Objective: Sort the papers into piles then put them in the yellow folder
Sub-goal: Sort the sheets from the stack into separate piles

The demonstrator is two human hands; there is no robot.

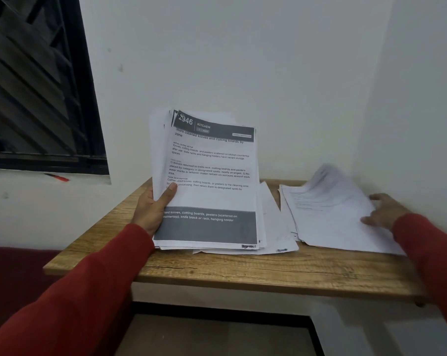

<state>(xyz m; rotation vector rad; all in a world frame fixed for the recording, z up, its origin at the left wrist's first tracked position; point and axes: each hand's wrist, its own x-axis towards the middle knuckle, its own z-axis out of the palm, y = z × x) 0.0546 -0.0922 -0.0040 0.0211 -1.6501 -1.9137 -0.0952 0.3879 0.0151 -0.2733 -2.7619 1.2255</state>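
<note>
Many printed papers [212, 176] — fanned, dark-banded, gripped upright

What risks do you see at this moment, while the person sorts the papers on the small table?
1. The left hand grips a thick, uneven stack of papers by one edge; loose sheets may slide out.
2. The right pile reaches the wooden table front edge, and its top sheet lifts near the right hand, so pages might fall or mix.
3. No yellow folder is visible.
</note>
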